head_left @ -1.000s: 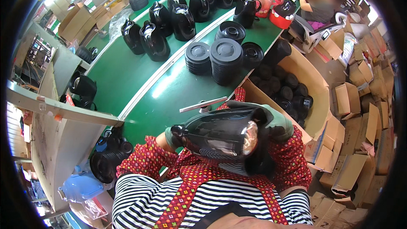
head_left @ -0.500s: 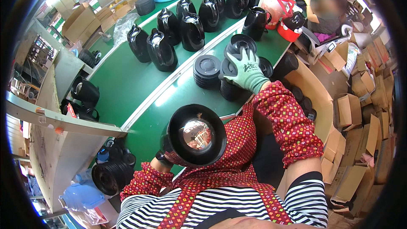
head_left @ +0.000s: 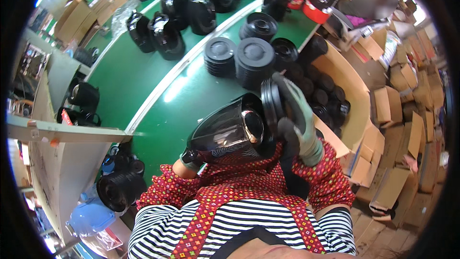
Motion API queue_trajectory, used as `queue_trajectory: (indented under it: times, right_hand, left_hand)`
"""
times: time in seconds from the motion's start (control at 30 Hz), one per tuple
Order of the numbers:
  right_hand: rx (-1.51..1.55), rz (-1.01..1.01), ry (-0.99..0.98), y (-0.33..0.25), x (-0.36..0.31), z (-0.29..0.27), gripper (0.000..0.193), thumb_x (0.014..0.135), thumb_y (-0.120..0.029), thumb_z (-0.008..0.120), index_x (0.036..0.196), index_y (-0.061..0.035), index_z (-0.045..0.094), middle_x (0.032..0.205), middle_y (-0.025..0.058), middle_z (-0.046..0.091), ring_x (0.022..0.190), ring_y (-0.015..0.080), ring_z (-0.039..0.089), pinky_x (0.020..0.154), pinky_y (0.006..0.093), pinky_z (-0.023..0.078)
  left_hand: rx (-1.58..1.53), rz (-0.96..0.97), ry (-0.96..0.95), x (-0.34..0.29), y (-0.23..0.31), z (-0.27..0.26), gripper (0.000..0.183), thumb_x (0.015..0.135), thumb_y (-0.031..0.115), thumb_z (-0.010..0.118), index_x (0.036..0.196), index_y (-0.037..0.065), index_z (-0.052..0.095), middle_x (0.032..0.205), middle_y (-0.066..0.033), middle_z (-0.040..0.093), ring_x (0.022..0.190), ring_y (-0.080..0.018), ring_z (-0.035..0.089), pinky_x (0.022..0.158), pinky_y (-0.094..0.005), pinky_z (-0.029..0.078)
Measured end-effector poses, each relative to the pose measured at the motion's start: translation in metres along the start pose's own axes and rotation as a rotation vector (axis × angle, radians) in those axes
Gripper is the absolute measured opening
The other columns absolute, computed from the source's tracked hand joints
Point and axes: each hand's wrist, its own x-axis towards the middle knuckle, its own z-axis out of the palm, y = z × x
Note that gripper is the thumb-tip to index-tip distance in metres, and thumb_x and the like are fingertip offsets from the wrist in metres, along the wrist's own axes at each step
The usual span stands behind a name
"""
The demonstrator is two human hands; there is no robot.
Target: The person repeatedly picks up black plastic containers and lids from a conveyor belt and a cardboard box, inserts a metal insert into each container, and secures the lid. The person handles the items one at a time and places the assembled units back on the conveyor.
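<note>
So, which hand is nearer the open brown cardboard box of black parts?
Right hand, just left of the box; left hand, farther left, holding the glossy black jug.

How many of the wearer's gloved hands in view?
2: the right hand, holding black discs; and the left hand, at the left end of the black jug, mostly hidden by it.

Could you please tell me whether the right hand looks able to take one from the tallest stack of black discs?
Probably not immediately: the right hand holds a black round part by the black jug's wide end. Otherwise, the tallest stack seems reachable, its top uncovered.
</note>
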Motion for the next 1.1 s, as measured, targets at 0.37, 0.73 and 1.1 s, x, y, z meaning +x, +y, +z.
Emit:
queue_trajectory:
  times: [0.37, 0.73, 1.1]
  right_hand:
    - [-0.173, 0.033, 0.008, -0.035, -0.085, -0.032, 0.089, 0.096, -0.057, 0.069, 0.159, 0.0019, 0.047, 0.161, 0.0267, 0.045, 0.148, 0.0453, 0.043, 0.123, 0.0520, 0.033]
    - [0.678, 0.527, 0.209, -0.003, -0.108, -0.024, 0.052, 0.114, -0.030, 0.049, 0.156, 0.0015, 0.046, 0.147, 0.0144, 0.060, 0.137, 0.0233, 0.056, 0.119, 0.0363, 0.042]
    - [0.446, 0.384, 0.049, -0.001, -0.091, -0.050, 0.062, 0.118, -0.040, 0.033, 0.166, -0.0005, 0.031, 0.163, 0.0148, 0.045, 0.153, 0.0237, 0.042, 0.130, 0.0342, 0.028]
  left_hand:
    - [-0.526, -0.014, -0.187, 0.026, -0.004, 0.050, 0.056, 0.108, 0.022, 0.062, 0.158, 0.001, 0.046, 0.153, -0.0172, 0.057, 0.133, -0.0271, 0.061, 0.114, -0.0413, 0.052]
    - [0.561, 0.148, 0.433, 0.027, 0.064, 0.026, 0.043, 0.086, 0.014, 0.083, 0.122, -0.006, 0.073, 0.139, -0.0263, 0.067, 0.112, -0.0332, 0.075, 0.100, -0.0401, 0.059]
    - [0.486, 0.155, 0.591, 0.028, 0.065, 0.026, 0.051, 0.078, 0.021, 0.089, 0.117, -0.006, 0.070, 0.139, -0.0262, 0.066, 0.118, -0.0323, 0.070, 0.100, -0.0414, 0.057]
